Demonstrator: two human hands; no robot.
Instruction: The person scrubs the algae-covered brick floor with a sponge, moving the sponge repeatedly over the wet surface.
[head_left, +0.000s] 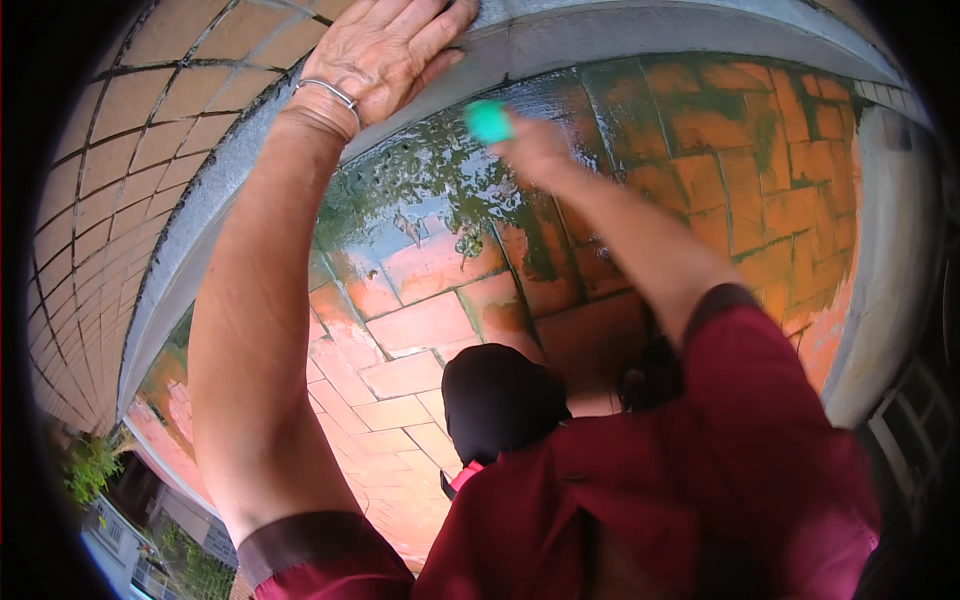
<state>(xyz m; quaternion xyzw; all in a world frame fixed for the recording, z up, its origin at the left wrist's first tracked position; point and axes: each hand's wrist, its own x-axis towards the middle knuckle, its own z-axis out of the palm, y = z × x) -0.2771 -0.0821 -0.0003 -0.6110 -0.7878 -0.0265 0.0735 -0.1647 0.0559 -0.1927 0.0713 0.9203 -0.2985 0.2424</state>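
Observation:
My right hand (537, 147) grips a bright green object (487, 122), blurred by motion and possibly a scrubbing brush. It is low over the wet, dark-stained part of the orange tile floor (412, 322), close to the foot of a grey ledge (480, 64). Palm down, my left hand (386, 49) rests on that ledge, with nothing seen in it and the thumb apart from the fingers. A metal bracelet (330, 94) circles the left wrist. Water with green-brown grime (420, 169) spreads over the tiles between my arms. A small leaf-like scrap (469, 244) lies there.
A wall of beige tiles (150, 112) rises beyond the ledge on the left. Along the right side runs a rounded grey raised edge (881, 247). My black-clad knee (499, 401) juts out over the floor. Green plants (90, 469) and buildings show at lower left.

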